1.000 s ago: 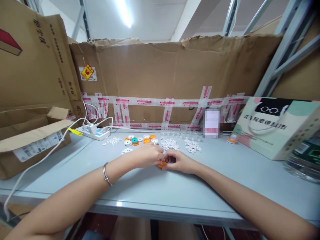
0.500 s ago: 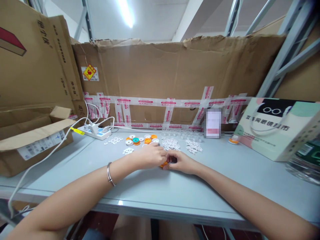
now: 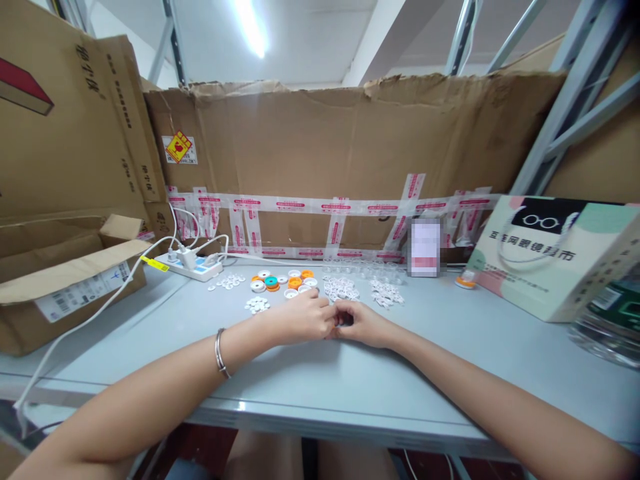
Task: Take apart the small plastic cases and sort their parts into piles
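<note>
My left hand [image 3: 306,315] and my right hand [image 3: 361,323] meet at the middle of the grey table [image 3: 390,393], fingertips touching. Both have curled, closed fingers around something small that they hide. Just beyond my left hand lie several orange, white and teal round pieces [image 3: 271,284]. A pile of small white parts [image 3: 341,289] sits behind the fingertips, and another white pile [image 3: 387,294] is to its right. Small white discs [image 3: 257,305] lie left of my left hand, with more white pieces [image 3: 227,282] farther back.
Clear cups [image 3: 365,269] line the back edge. A phone-like screen [image 3: 424,247] stands at the back right, near an orange-and-white piece [image 3: 466,280], a paper bag [image 3: 545,260] and a bottle [image 3: 610,320]. At left are a power strip [image 3: 195,265] and an open carton [image 3: 75,293].
My left hand has shifted slightly and turned over the fingertips. The orange piece seen between my hands before is now hidden. My right hand is almost unmoved.
</note>
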A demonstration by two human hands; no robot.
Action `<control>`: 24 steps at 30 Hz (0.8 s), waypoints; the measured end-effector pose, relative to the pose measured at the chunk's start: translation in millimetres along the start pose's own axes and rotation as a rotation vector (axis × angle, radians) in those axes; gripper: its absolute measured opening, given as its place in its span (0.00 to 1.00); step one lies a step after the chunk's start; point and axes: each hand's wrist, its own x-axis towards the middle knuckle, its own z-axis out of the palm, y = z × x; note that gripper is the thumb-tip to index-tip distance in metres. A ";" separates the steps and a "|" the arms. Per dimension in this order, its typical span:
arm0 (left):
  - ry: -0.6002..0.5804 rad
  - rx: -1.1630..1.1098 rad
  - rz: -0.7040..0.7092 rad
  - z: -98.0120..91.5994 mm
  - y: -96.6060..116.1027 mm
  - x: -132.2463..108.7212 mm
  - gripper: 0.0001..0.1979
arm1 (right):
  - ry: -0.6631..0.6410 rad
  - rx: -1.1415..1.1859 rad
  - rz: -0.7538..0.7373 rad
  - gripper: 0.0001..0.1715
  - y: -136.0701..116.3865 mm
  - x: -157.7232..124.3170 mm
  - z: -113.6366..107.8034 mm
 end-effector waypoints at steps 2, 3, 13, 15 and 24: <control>0.011 0.007 0.007 -0.8 0.9 0.6 0.05 | 0.006 0.000 -0.002 0.15 -0.7 -0.1 -0.2; 0.016 0.009 0.013 -0.8 1.2 0.8 0.05 | 0.008 0.000 -0.003 0.15 -1.0 -0.2 -0.4; 0.005 -0.115 -0.040 7.2 -5.0 0.6 0.08 | -0.004 0.013 0.022 0.14 -3.0 -0.6 -1.0; 0.000 -0.149 -0.060 8.7 -6.9 0.1 0.09 | -0.003 0.016 0.022 0.13 -4.0 -0.7 -1.2; -0.020 -0.399 -0.261 14.7 -9.3 0.4 0.04 | -0.004 0.010 0.011 0.15 -4.6 -0.4 -1.1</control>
